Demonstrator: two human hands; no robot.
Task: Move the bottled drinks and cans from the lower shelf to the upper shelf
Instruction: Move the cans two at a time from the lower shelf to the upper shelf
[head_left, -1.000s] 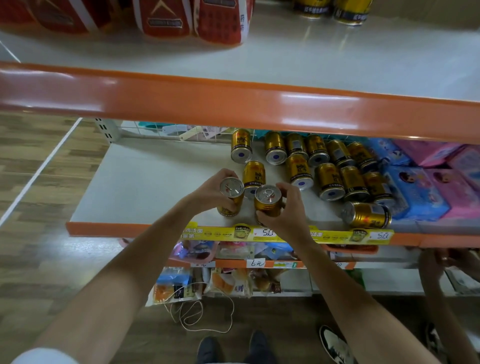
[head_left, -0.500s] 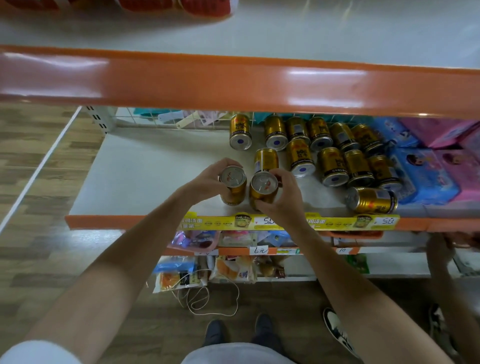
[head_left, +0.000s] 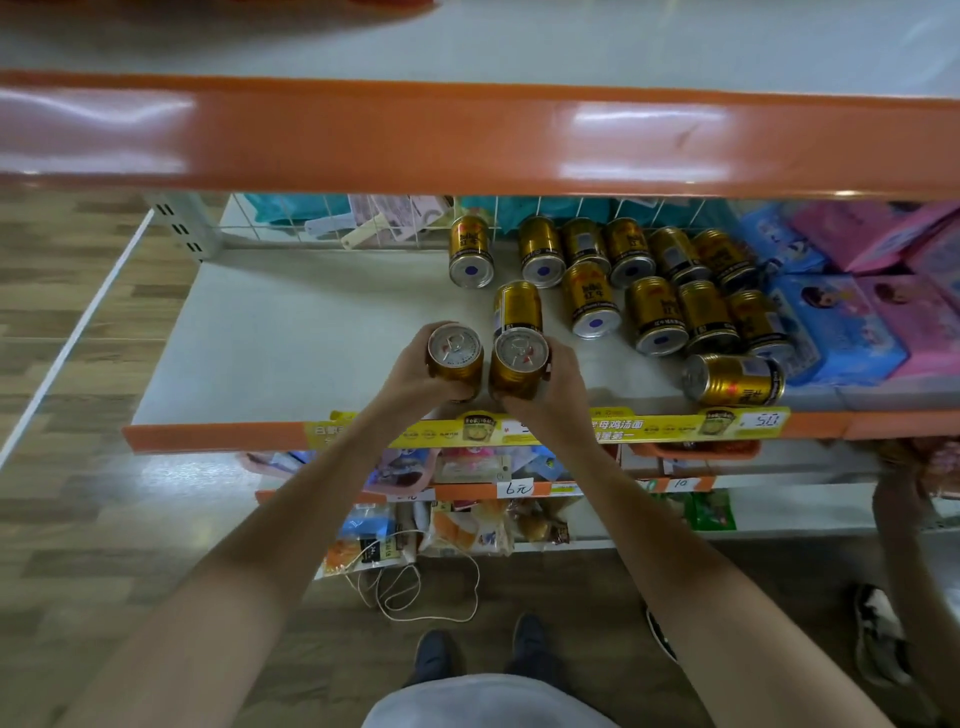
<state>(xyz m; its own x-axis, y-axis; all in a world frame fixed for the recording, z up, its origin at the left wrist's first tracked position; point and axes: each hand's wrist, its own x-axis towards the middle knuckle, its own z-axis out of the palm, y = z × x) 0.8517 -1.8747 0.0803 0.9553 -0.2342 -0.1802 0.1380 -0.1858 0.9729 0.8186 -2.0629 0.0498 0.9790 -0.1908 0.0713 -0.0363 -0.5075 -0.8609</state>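
Observation:
My left hand (head_left: 410, 376) grips a gold can (head_left: 455, 358) with its pull-tab top facing me. Right beside it, my right hand (head_left: 558, 387) grips a second gold can (head_left: 518, 364), the two cans almost touching above the lower shelf (head_left: 291, 338). Just behind them another gold can (head_left: 517, 306) lies on the shelf. Several more gold cans (head_left: 654, 280) lie on their sides further back and to the right, and one can (head_left: 733, 379) rests near the front edge. The upper shelf (head_left: 519, 47) with its orange front rail (head_left: 467, 135) spans the top.
Blue and pink packets (head_left: 862, 312) fill the lower shelf's right end. A wire grid (head_left: 322, 218) backs the shelf. A yellow price strip (head_left: 623, 426) runs along the front edge. Another person's hand (head_left: 919, 462) and shoes are at the right. Snack bags and a cord lie below.
Both hands have drawn the two cans closer together and slightly toward me, off the shelf surface. The view has tilted down, so the goods on the upper shelf have left the frame.

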